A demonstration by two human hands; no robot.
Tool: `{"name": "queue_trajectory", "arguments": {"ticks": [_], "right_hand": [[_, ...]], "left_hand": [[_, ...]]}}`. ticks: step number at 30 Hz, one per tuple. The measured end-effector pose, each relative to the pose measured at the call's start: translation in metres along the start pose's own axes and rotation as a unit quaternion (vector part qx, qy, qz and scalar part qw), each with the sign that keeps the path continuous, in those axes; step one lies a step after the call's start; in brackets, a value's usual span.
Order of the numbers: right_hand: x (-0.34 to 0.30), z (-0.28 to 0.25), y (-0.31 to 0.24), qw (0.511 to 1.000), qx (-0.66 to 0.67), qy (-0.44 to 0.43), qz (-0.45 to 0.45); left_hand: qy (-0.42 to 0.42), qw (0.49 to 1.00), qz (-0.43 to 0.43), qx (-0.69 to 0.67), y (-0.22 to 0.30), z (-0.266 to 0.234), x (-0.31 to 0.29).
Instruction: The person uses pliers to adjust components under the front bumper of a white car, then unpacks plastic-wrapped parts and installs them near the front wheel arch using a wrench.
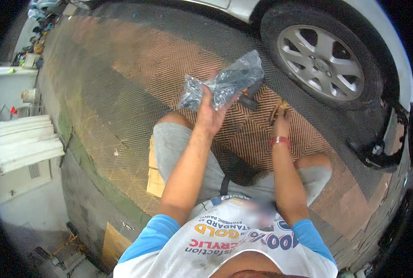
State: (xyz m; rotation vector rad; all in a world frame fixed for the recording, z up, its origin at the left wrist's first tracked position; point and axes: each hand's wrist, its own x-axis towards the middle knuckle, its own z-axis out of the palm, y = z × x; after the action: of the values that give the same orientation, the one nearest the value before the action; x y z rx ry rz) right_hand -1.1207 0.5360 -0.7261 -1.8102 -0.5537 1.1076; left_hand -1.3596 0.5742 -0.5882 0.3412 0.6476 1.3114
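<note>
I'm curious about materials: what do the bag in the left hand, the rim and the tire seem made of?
The bag looks like thin, glossy plastic: see-through, crinkled, with glints. The rim seems satin-silver metal from its sheen, though painted plastic is possible. The dull, black tire is probably rubber.

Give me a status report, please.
Left hand holding filled clear plastic bag. Right hand near car wheel, grip unclear. Black-and-orange tool partly behind bag.
</note>
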Motion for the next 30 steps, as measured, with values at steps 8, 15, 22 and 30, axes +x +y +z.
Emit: {"name": "queue_trajectory", "arguments": {"ticks": [8,15,22,30], "right_hand": [[-0.144,-0.01,-0.155,0.938,0.171,-0.3,-0.011],[-0.105,-0.018,-0.123,0.98,0.004,-0.037,-0.193],[0.022,-0.023,0.049,0.991,-0.13,-0.029,-0.028],[-0.09,-0.012,-0.162,0.941,0.163,-0.265,-0.133]], "left_hand": [[-0.039,0.999,-0.016,-0.024,0.01,0.024,0.015],[0.05,0.994,-0.031,0.094,0.048,0.002,-0.003],[0.099,0.991,-0.025,0.089,0.08,0.011,-0.022],[0.094,0.987,-0.039,0.126,0.088,-0.005,-0.018]]}}
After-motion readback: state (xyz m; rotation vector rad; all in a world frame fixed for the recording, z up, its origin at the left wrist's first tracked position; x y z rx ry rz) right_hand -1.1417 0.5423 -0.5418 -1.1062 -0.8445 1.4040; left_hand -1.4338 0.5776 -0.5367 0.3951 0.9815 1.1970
